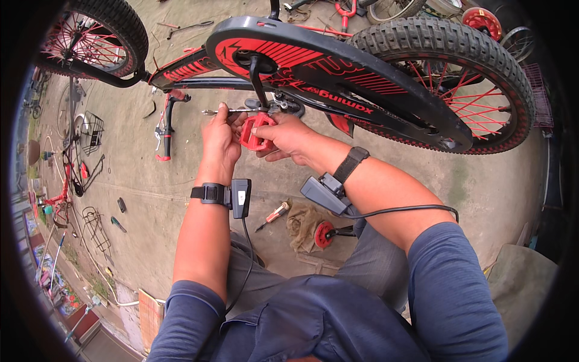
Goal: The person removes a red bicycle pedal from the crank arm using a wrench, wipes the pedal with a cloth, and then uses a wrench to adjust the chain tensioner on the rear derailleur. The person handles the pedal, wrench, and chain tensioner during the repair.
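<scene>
Across the floor (386, 193), toward its far edge, a black-and-red bicycle (338, 78) is stretching in front of you. Nearer you, a brown cloth (303, 222) is lying on the floor. Your right hand (288, 137) is gripping the red pedal (248, 134) at the crank's (258, 84) lower end; your left hand (221, 137) is pinching a slim silver wrench (238, 111), which is pointing toward the pedal's joint with the crank.

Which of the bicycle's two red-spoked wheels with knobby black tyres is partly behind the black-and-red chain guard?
The right wheel; the chain guard overlaps it, while the left wheel stands clear of it.
</scene>
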Demonstrator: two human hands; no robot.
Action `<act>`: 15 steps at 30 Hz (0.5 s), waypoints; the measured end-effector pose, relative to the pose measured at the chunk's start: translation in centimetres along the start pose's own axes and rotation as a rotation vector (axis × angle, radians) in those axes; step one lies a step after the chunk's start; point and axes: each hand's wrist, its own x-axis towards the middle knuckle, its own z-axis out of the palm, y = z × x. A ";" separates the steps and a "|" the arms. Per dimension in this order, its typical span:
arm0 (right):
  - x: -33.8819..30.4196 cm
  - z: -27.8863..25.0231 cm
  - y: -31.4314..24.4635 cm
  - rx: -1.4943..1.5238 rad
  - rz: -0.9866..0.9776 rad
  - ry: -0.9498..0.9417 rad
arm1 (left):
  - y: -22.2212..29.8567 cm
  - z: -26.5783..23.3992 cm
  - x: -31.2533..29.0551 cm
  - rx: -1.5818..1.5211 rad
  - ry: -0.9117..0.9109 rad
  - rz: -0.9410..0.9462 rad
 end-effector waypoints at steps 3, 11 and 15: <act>-0.1 0.0 0.0 0.009 -0.002 -0.018 | -0.2 -0.6 0.9 -0.189 0.004 -0.231; 0.2 -0.2 0.0 -0.029 0.015 -0.036 | 1.5 0.8 -1.3 0.295 0.001 0.454; 0.3 0.1 0.0 -0.011 -0.003 -0.002 | 1.2 2.2 -2.9 0.522 -0.125 0.792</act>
